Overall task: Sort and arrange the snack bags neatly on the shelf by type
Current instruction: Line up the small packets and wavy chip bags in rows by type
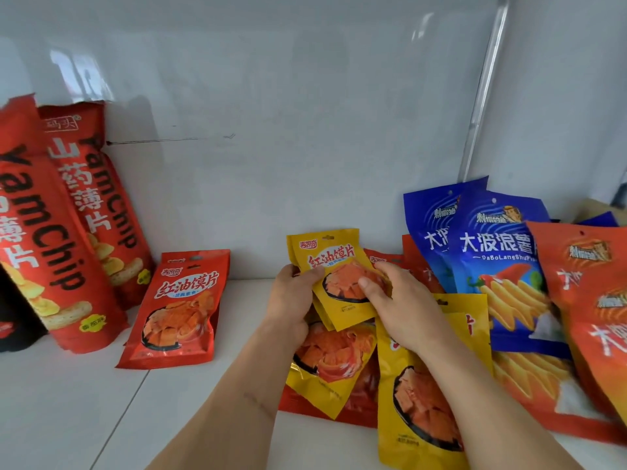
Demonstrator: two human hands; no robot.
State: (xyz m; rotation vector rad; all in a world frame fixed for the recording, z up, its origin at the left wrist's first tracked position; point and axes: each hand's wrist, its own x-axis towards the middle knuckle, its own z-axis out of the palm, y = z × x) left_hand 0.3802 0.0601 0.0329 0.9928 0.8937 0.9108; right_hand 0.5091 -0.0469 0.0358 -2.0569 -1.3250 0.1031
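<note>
A small stack of yellow snack bags (pixel 334 266) is held upright above the shelf's middle. My left hand (pixel 291 296) grips its left edge and my right hand (pixel 390 300) pinches its right side. More yellow bags (pixel 417 401) lie flat beneath my arms, on top of red bags of the same snack. Red bags of that snack (pixel 179 310) stand leaning at centre left. Two tall red yam chip bags (pixel 68 232) lean against the back wall at far left. Blue potato chip bags (pixel 498 266) and orange ones (pixel 590 300) are piled at the right.
The white shelf board (pixel 101 418) shows bare in front at the left, and between the standing red bags and my hands. A white back wall (pixel 271 130) closes the shelf. A dark object (pixel 13 320) sits at the far left edge.
</note>
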